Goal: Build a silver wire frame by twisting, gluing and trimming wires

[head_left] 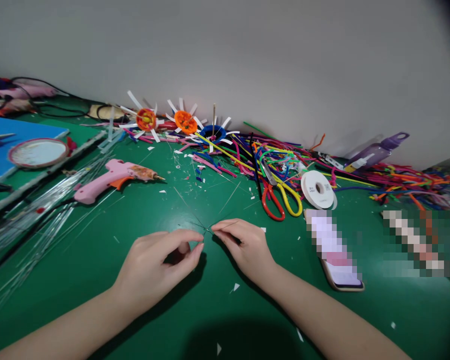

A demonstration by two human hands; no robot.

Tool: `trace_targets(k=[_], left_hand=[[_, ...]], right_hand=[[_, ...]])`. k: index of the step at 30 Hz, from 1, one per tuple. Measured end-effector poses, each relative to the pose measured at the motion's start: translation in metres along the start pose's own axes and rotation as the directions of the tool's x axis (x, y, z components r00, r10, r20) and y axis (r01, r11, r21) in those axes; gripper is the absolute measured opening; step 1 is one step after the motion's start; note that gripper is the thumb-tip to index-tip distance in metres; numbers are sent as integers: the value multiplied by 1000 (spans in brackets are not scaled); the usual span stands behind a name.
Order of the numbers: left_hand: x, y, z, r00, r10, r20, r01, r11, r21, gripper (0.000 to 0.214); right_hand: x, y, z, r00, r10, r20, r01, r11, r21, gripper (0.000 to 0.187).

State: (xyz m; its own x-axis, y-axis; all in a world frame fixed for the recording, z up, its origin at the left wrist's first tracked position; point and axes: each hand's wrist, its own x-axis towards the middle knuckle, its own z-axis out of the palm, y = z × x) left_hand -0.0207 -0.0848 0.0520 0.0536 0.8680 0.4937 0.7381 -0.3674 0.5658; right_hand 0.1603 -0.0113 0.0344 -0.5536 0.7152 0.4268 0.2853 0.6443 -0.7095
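Wires (207, 229): thin, dark strands; crossing between the two hands' fingertips, loose ends fanning out beyond the grip.
Left hand (150, 260): thumb and finger pinched together on the wires, left of the crossing.
Right hand (249, 245): same, thumb and finger pinched on the wires, right of the crossing.
Weight: very light, by the look.
Stiffness: springy probably; likely bends easily and may kink.
Slip: thin, so likely to roll between tips.
Hold: best close to the crossing, one pinch each side; long ends likely wobble.
Glue gun (108, 179): left of and beyond the grip, nozzle toward the middle.
Scissors (269, 189): beyond the grip, to the right; handles nearest.
Phone (333, 250): well right of the grip; limits right-hand swing.
Wall (225, 55): far behind the grip.
Table (165, 325): most room nearer than the grip, between forearms, scraps (235, 287) lying there; near edge not seen.
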Motion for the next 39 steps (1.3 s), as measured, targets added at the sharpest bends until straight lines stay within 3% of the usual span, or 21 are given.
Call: trace_targets(k=[8,13,18,23,29,32,34,37,39], left_hand=[[-2,-2,2,1000,-8,14,8,1000,-2,10],[-2,-2,2,995,-72,69,75,996,-45,21],[-4,-3,-3,984,-63,164,98,973,-210,45],[-7,-3,-8,992,-15,122,62,916,-396,49],[-7,-4,-15,999,3,-39,-20,900,-435,45],[-3,-5,-20,985,-57,-164,-15,912,-409,38],[2,-6,-24,952,-129,-276,16,927,-375,32],[13,-11,-32,857,-177,-484,63,968,-243,22],[21,-18,-39,820,-179,-544,126,983,-133,16]], right_hand=[[0,0,-1,1000,-5,-4,5,1000,-2,13],[-1,1,0,1000,-20,-7,20,1000,-2,13],[-1,1,0,1000,-20,-13,20,1000,3,13],[-1,1,0,1000,-12,-14,12,1000,1,13],[-1,2,0,1000,-5,-18,5,1000,6,13],[0,2,0,1000,-5,-25,5,1000,4,13],[-1,1,0,1000,-6,-26,6,1000,7,13],[-1,1,0,1000,-8,-23,8,1000,5,12],[-2,2,0,1000,-8,-25,8,1000,5,12]])
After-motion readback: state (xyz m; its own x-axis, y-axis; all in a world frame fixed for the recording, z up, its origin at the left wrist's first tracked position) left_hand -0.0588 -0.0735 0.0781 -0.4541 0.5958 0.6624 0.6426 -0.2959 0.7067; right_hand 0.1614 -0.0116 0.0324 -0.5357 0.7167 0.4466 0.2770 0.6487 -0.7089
